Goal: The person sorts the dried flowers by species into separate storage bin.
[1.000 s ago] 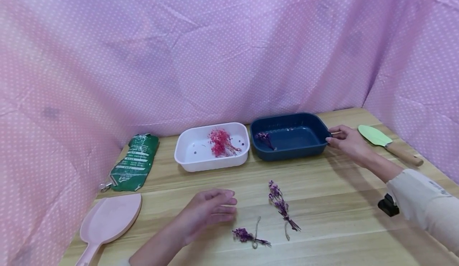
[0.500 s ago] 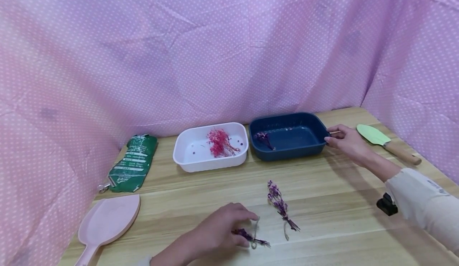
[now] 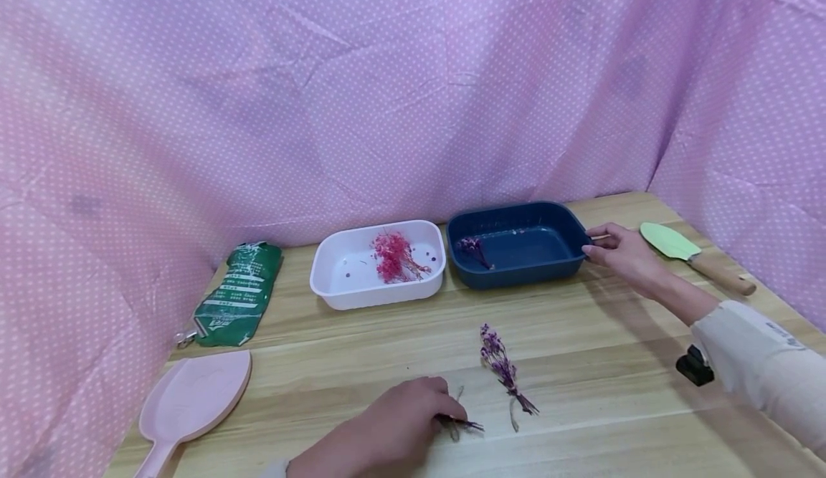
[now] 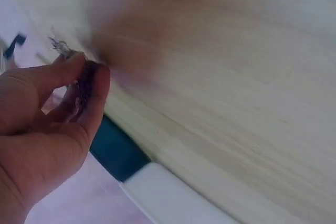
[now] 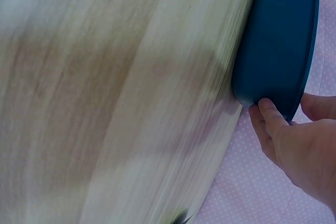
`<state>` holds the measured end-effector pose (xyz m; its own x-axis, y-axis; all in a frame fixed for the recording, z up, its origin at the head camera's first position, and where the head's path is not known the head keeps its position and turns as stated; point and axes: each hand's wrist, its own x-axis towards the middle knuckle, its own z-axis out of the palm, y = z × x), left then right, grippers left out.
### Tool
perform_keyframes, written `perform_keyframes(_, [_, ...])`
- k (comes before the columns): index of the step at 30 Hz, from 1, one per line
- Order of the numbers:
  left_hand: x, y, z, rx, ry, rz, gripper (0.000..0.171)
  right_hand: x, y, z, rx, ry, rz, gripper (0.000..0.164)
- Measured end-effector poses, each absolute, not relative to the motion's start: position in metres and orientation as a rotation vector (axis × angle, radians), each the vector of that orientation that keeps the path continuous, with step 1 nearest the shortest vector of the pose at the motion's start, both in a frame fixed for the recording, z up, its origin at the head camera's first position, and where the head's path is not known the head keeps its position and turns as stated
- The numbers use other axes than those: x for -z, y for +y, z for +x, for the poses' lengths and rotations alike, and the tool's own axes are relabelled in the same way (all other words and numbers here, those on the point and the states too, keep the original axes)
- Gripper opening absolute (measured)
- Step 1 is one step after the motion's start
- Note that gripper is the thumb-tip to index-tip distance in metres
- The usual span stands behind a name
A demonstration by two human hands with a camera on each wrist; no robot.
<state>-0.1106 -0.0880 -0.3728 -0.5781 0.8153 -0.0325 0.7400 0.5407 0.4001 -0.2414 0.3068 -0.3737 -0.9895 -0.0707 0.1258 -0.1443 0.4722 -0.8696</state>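
Note:
My left hand (image 3: 403, 421) is low over the wooden table, pinching a small bunch of dried purple flowers (image 4: 84, 85) between thumb and fingers. In the head view its stems (image 3: 474, 426) stick out past the fingertips, while the flower heads are hidden by the hand. Up and to the right of it lies a second tied purple bunch (image 3: 500, 365). My right hand (image 3: 624, 257) grips the right end of the dark blue tray (image 3: 523, 275), thumb at the rim and fingers against the outer wall (image 5: 275, 40). One purple sprig (image 3: 474, 251) lies inside that tray.
Left of the blue tray stands a white tray (image 3: 381, 297) with pink dried flowers (image 3: 393, 256). A green packet (image 3: 239, 295) and a pink paddle-shaped board (image 3: 196, 395) are on the left. A light green spatula-like tool with a wooden handle (image 3: 723, 276) lies far right, near a small black object (image 3: 695, 367).
My left hand has moved right and down to the nearer purple bunch, and its fingers have closed on it. The right hand has stayed at the blue tray's end.

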Motion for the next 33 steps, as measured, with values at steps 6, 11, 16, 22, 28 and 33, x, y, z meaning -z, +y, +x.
perform_keyframes(6, [0.368, -0.094, -0.128, -1.080, 2.377, 0.888, 0.035, 0.374, 0.307, -0.242, -1.545, -2.650, 0.185, 0.043])
perform_keyframes(11, [0.367, -0.096, -0.140, -1.408, 2.162, 0.558, 0.033, 0.374, 0.307, -0.242, -1.533, -2.652, 0.187, 0.042])
perform_keyframes(16, [0.365, -0.096, -0.150, -1.626, 1.926, 0.331, 0.036, 0.374, 0.306, -0.241, -1.532, -2.644, 0.189, 0.041])
perform_keyframes(22, [0.363, -0.091, -0.161, -1.795, 1.717, 0.247, 0.042, 0.374, 0.307, -0.240, -1.536, -2.649, 0.186, 0.043])
perform_keyframes(28, [0.354, -0.083, -0.174, -1.888, 1.583, 0.206, 0.046, 0.374, 0.307, -0.241, -1.547, -2.639, 0.181, 0.043])
perform_keyframes(33, [0.341, -0.073, -0.189, -1.968, 1.555, 0.236, 0.047, 0.374, 0.307, -0.242, -1.563, -2.631, 0.184, 0.043])
